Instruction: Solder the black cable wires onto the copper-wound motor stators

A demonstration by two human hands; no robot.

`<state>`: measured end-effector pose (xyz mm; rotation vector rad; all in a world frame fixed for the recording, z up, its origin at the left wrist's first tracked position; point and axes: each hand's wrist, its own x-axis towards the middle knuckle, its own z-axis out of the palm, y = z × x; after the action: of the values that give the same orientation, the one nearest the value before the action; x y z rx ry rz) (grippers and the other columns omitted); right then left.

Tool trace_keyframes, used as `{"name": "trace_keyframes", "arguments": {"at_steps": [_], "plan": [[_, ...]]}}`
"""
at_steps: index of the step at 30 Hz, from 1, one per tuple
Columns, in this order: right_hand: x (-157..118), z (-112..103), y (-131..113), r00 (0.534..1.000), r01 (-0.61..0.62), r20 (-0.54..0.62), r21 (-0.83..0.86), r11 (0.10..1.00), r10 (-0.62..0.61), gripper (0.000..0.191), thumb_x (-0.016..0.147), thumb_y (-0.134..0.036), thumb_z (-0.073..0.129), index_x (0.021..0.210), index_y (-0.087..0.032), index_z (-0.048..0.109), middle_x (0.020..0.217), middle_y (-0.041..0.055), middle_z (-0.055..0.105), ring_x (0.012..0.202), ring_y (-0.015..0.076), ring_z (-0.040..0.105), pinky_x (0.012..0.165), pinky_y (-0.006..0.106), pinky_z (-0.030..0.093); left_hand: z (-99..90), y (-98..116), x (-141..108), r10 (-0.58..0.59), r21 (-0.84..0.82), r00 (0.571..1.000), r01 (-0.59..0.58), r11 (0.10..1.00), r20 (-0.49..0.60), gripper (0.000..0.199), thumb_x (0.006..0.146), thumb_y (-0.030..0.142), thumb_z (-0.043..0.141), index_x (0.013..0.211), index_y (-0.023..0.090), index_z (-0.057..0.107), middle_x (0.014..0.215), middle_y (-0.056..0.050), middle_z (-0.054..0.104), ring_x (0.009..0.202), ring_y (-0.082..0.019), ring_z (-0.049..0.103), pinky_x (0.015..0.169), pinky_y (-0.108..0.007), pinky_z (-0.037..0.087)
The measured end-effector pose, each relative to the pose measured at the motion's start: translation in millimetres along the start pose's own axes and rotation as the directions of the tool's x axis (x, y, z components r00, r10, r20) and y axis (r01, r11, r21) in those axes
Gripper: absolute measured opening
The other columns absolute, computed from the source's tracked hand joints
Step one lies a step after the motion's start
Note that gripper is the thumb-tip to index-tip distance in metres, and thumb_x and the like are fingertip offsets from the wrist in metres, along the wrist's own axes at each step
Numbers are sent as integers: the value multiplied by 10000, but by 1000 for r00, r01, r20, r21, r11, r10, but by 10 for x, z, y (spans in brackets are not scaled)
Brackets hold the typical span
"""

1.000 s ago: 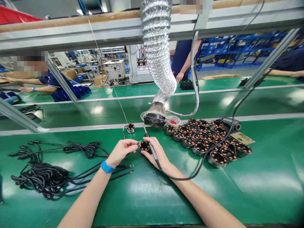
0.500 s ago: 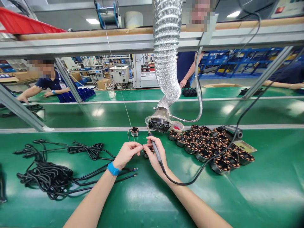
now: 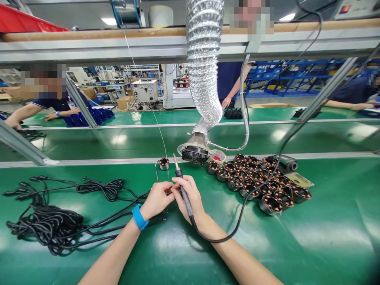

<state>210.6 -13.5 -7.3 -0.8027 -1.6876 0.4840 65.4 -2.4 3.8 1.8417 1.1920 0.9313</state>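
My right hand [image 3: 191, 198] is closed around a soldering iron [image 3: 184, 193], whose tip points up and away from me. My left hand [image 3: 157, 201], with a blue band at the wrist, is pinched with its fingertips against those of the right; what they hold is hidden. A thin solder wire [image 3: 160, 134] hangs from above down to the hands. Just beyond stands a copper-wound motor stator [image 3: 164, 164] with a dark lead. Black cables [image 3: 103, 215] run from the left toward my left hand, their stripped ends close under it.
Many stators [image 3: 252, 178] stand grouped at the right, near a roll of tape [image 3: 218, 156]. A fume fan [image 3: 195, 154] on a silver duct [image 3: 204, 59] hangs above the bench. A cable heap [image 3: 47, 225] lies left. People work across the bench.
Both hands have drawn slightly nearer and closer together, and the iron stands more upright. The stator that showed between my hands is now hidden. The whole view has shifted a little.
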Motion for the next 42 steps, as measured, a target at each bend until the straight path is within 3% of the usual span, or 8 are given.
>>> {"name": "trace_keyframes", "arguments": {"at_steps": [4, 8, 15, 20, 27, 37, 42], "plan": [[-4, -7, 24, 1000, 7, -15, 9, 1000, -7, 408, 888, -78, 540, 1238, -287, 550, 1056, 36, 496, 855, 122, 630, 846, 280, 552, -15, 12, -5, -6, 54, 1000, 6, 999, 10, 181, 819, 242, 577, 750, 121, 693, 715, -35, 686, 672, -163, 590, 629, -231, 439], [-9, -14, 25, 1000, 15, 15, -11, 1000, -15, 432, 860, -110, 608, 1250, -286, 548, 1073, 49, 507, 931, 156, 614, 864, 300, 546, -30, 31, -4, 8, 27, 999, -9, 1000, 47, 169, 813, 205, 571, 841, 137, 723, 818, -52, 728, 777, -196, 648, 706, -245, 467], [-25, 32, 20, 998, 55, 44, -1, 998, -55, 447, 853, -129, 641, 1259, -289, 544, 1079, 51, 508, 936, 162, 596, 856, 301, 539, -32, 94, -10, 26, 9, 998, -26, 1000, 64, 172, 820, 182, 554, 798, 141, 719, 802, -38, 729, 807, -202, 661, 719, -246, 461], [-24, 38, 17, 996, 79, 35, 4, 997, -79, 421, 898, -64, 516, 1258, -280, 545, 1045, 50, 510, 938, 149, 593, 851, 284, 530, -27, 54, -3, 12, 55, 999, -14, 998, 36, 145, 797, 148, 561, 781, 140, 705, 783, -29, 727, 748, -185, 648, 668, -231, 447], [-30, 48, -3, 997, 51, 66, -18, 999, -49, 453, 834, -122, 642, 1249, -272, 542, 1062, 53, 498, 908, 162, 587, 852, 309, 534, -30, 58, -15, 15, 13, 999, -16, 1000, 40, 178, 828, 210, 578, 706, 131, 681, 745, -30, 711, 712, -170, 626, 667, -230, 449], [-32, 76, -19, 997, 51, 59, -47, 998, -48, 442, 866, -44, 528, 1241, -276, 550, 1025, 42, 496, 885, 149, 577, 820, 286, 528, 7, 23, -13, 19, 129, 1000, -19, 991, 2, 179, 797, 112, 526, 765, 148, 699, 791, -31, 735, 751, -187, 656, 666, -236, 435], [-19, 28, -3, 998, 33, 51, -24, 999, -32, 430, 890, -62, 504, 1263, -272, 536, 1056, 50, 489, 894, 136, 593, 827, 275, 532, -36, 30, -11, 34, 125, 999, -35, 992, 11, 140, 828, 174, 558, 790, 144, 689, 758, -23, 703, 693, -156, 604, 640, -227, 418]]}}
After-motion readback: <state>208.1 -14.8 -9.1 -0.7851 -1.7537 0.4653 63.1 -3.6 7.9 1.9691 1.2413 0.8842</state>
